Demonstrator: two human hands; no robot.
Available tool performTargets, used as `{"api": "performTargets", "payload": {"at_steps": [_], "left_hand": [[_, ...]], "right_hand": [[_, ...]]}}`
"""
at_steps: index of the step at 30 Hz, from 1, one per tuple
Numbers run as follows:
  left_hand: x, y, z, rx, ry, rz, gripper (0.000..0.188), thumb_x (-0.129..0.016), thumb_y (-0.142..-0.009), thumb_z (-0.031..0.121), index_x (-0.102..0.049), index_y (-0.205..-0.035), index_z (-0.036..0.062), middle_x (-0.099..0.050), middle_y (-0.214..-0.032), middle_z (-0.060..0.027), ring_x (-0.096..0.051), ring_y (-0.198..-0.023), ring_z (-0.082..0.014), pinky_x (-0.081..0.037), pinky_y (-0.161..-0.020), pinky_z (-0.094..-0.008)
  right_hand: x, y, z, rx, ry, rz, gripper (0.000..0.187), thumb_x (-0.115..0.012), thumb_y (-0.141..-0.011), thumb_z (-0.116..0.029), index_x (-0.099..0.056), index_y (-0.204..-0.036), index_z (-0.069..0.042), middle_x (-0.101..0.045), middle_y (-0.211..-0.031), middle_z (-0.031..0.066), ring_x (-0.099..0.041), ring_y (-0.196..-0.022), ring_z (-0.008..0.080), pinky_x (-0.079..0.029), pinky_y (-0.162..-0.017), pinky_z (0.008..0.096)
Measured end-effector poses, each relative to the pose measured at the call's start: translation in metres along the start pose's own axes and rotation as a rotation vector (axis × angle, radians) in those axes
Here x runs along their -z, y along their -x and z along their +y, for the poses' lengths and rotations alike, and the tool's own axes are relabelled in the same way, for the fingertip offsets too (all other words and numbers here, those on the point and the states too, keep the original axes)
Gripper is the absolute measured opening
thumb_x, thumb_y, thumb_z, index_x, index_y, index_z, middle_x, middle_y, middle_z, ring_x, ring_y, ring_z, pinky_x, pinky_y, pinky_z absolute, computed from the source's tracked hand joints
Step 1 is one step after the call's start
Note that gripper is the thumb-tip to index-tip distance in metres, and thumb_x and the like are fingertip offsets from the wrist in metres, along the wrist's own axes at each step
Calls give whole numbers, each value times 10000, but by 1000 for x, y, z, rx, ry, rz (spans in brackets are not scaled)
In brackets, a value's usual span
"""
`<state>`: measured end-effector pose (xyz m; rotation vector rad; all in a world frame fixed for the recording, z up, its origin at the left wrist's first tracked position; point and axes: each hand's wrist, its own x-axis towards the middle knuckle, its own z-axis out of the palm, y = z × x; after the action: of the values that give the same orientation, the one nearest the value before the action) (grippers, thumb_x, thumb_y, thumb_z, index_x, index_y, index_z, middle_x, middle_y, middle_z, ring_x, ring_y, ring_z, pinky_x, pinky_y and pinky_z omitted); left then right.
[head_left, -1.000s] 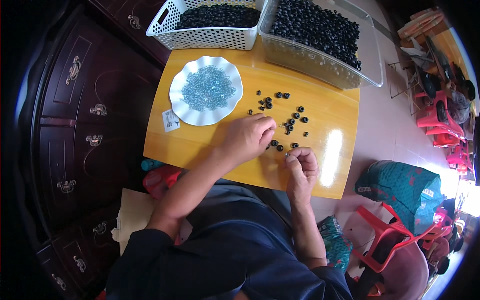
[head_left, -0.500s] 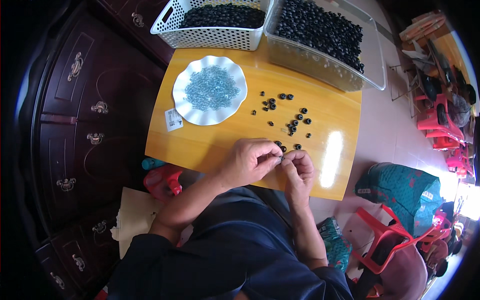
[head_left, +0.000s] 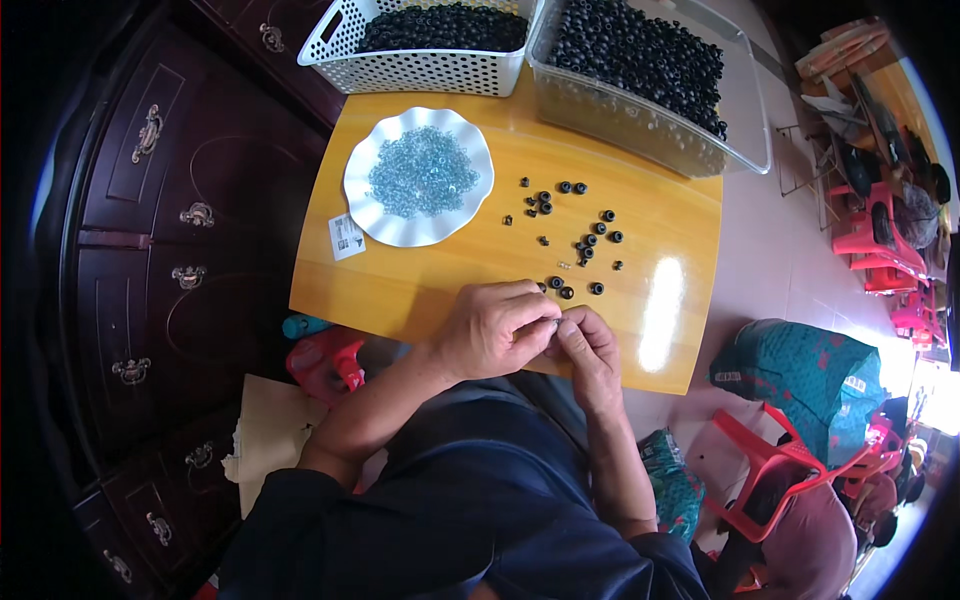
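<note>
My left hand [head_left: 492, 326] and my right hand [head_left: 592, 352] meet over the near edge of the yellow table [head_left: 400, 285], fingertips pinched together. Whatever they hold between them is tiny and mostly covered by the fingers. Just beyond the fingertips lie round black parts with holes, one of them a black ring-like part [head_left: 597, 289]. More of these, with smaller black pieces [head_left: 544, 241], are scattered farther back, near a tiny clear piece [head_left: 565, 265]. A white wavy-rimmed plate [head_left: 357, 205] to the left carries a heap of small clear bluish pieces [head_left: 423, 172].
At the far edge stand a white perforated basket [head_left: 430, 76] and a clear plastic bin [head_left: 640, 125], both filled with black parts. A printed label [head_left: 347, 237] lies beside the plate. Dark cabinets [head_left: 190, 330] line the left; a red stool [head_left: 765, 470] and teal bag [head_left: 800, 385] are right.
Both hands have shifted slightly toward me, uncovering more of the black parts beyond the fingertips. My right fingers are curled closer against the left ones.
</note>
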<state>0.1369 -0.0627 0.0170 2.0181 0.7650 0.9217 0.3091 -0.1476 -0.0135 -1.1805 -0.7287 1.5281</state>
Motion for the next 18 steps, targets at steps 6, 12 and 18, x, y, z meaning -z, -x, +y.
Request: {"api": "performTargets", "payload": {"at_steps": [6,12,18], "left_hand": [[3,4,3,40,-63,-36,53,-693,-833,15,-658,-868,35,-655,-782,-113,-665,-681,-292,-510,-602,-368],[1,7,4,165,32,-29,43,-673,-851,30,-644,-883,25,-651,-763,-129,-661,-670,-303,-506,-605,-370],[-3,11,0,219,174,-8,22,-633,-888,38,-632,-880,18,-619,-725,-95,-610,-626,-187,-476,-588,-317]], "right_hand": [[-3,-1,-10,264,546,42,112,-640,-996,-110,-658,-958,-6,-652,-801,37,-606,-735,113,-491,-679,288],[-4,-3,-12,581,861,99,62,-709,-903,-57,-683,-913,-1,-658,-756,120,-651,-679,218,-504,-645,315],[-5,-2,-8,511,787,98,50,-710,-891,-34,-682,-895,8,-685,-774,96,-660,-698,167,-515,-650,298]]}}
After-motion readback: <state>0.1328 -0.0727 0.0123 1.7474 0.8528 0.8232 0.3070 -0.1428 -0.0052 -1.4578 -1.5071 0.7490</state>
